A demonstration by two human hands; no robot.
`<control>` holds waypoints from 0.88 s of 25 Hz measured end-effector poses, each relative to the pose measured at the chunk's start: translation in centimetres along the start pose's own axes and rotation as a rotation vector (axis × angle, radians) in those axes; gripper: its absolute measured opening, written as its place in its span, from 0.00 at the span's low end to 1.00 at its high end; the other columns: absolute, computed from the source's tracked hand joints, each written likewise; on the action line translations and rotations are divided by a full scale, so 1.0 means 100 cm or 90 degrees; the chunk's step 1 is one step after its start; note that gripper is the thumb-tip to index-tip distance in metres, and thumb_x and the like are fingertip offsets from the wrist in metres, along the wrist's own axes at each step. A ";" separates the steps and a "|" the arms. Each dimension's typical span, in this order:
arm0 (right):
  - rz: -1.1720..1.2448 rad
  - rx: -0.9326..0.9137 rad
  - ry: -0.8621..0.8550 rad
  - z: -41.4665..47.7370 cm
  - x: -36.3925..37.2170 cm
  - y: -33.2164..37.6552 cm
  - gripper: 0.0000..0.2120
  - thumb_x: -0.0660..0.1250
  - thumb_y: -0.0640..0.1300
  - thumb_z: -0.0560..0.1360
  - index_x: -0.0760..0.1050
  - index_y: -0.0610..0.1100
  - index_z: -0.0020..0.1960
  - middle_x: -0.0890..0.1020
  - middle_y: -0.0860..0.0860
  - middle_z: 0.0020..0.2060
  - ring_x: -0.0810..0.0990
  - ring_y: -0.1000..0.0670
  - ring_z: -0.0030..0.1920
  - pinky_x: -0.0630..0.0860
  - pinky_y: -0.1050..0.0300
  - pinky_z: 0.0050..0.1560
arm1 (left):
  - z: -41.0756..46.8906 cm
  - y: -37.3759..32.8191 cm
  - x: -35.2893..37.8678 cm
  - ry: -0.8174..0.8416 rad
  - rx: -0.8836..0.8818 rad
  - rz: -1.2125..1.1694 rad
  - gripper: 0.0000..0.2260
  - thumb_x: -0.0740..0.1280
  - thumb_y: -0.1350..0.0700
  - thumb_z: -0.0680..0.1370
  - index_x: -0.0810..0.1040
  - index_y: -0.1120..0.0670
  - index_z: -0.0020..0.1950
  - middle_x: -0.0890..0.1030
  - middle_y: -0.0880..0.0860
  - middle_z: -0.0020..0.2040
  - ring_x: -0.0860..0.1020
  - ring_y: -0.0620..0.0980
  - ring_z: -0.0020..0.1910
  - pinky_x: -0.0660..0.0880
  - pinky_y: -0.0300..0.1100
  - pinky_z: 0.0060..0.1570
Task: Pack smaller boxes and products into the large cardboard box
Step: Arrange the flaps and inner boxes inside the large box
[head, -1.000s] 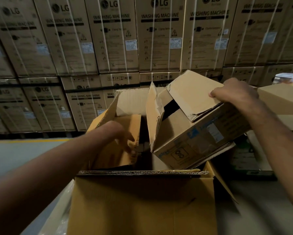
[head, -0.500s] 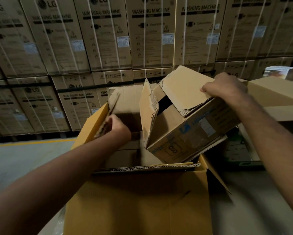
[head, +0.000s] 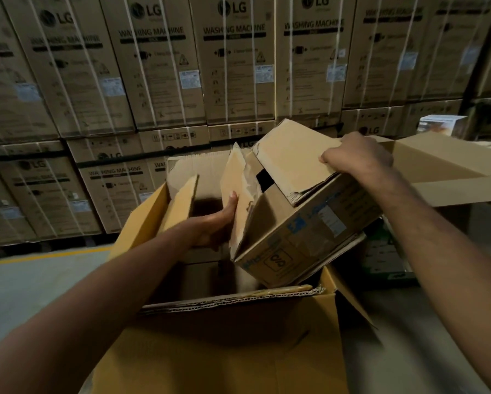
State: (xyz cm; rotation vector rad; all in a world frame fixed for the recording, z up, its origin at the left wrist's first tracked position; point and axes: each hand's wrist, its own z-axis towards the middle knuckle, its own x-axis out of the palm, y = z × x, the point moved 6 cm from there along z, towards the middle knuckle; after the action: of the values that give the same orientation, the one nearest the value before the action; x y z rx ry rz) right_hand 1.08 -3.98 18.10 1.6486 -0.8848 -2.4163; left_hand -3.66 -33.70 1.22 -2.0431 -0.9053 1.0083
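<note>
A large open cardboard box point(head: 216, 351) stands in front of me, its flaps raised and its inside dark. A smaller worn cardboard box point(head: 304, 220) with blue print hangs tilted over the large box's right half. My right hand point(head: 358, 156) grips its top flap at the far right corner. My left hand point(head: 216, 223) reaches inside the large box and holds the small box's loose left flap, thumb on the flap's face. The large box's left inner flap point(head: 181, 200) stands upright beside my left wrist.
Stacked washing machine cartons point(head: 233, 61) form a wall behind. Another open cardboard box point(head: 443, 166) sits at the right, with a small white product box point(head: 440, 125) behind it. Green-printed packaging point(head: 380, 251) lies low on the right. Grey floor with a yellow line point(head: 39, 255) on the left.
My left hand let go of the large box's left flap and moved right onto the small box's loose flap. The small box stays tilted in my right hand.
</note>
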 end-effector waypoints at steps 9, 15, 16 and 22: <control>-0.009 0.012 -0.034 -0.008 -0.004 -0.002 0.24 0.68 0.57 0.77 0.76 0.44 0.67 0.77 0.46 0.50 0.74 0.44 0.49 0.68 0.50 0.47 | 0.002 -0.002 0.003 -0.046 0.048 -0.001 0.54 0.51 0.16 0.66 0.58 0.51 0.82 0.68 0.57 0.77 0.69 0.58 0.74 0.65 0.57 0.73; 0.005 -0.005 -0.064 -0.018 -0.015 0.015 0.21 0.66 0.57 0.78 0.77 0.43 0.63 0.75 0.49 0.40 0.75 0.45 0.45 0.69 0.51 0.44 | -0.014 -0.010 -0.032 -0.218 0.077 -0.150 0.62 0.59 0.19 0.62 0.35 0.50 0.83 0.63 0.62 0.79 0.68 0.63 0.74 0.66 0.59 0.73; 0.009 -0.009 -0.067 -0.021 -0.016 0.019 0.21 0.66 0.56 0.78 0.77 0.43 0.63 0.75 0.50 0.40 0.75 0.45 0.45 0.69 0.52 0.44 | -0.013 -0.010 -0.038 -0.223 0.085 -0.182 0.63 0.61 0.20 0.61 0.34 0.49 0.83 0.63 0.62 0.79 0.69 0.63 0.73 0.67 0.60 0.72; 0.012 -0.035 -0.047 -0.041 -0.023 0.039 0.18 0.65 0.57 0.79 0.75 0.44 0.60 0.76 0.48 0.42 0.74 0.46 0.40 0.68 0.51 0.43 | -0.045 -0.006 -0.069 -0.397 0.104 -0.052 0.45 0.61 0.28 0.76 0.46 0.48 0.84 0.42 0.61 0.83 0.44 0.65 0.82 0.43 0.66 0.77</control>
State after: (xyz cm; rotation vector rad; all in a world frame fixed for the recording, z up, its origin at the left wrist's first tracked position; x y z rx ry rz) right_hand 4.67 -8.03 20.90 1.5359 -0.8315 -2.4803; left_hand -3.19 -40.09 6.43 -1.5545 -1.1553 1.6557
